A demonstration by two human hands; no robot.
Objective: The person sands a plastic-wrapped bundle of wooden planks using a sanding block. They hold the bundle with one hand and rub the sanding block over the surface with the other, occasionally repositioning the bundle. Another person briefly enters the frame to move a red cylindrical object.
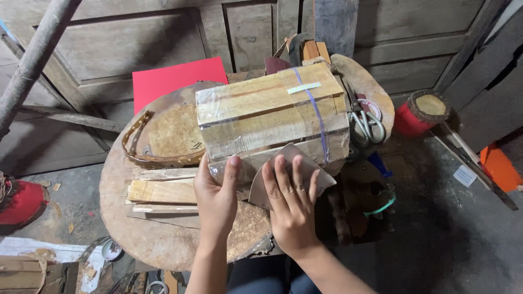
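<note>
A wooden block [272, 111] wrapped in clear tape, with a blue band around it, rests on a round worn work table [158, 239]. My left hand [217, 197] lies against the block's near left corner, thumb raised onto its front face. My right hand [291, 204] presses flat, fingers spread, on a grey curved piece of leather or card [297, 158] laid against the block's front. Neither hand closes around anything.
A brown studded strap [143, 149] curls on the table's left. Flat wood slats [160, 191] lie beside my left hand. Scissors [366, 124] sit right of the block, a red sheet [174, 79] behind, a red spool [422, 111] far right.
</note>
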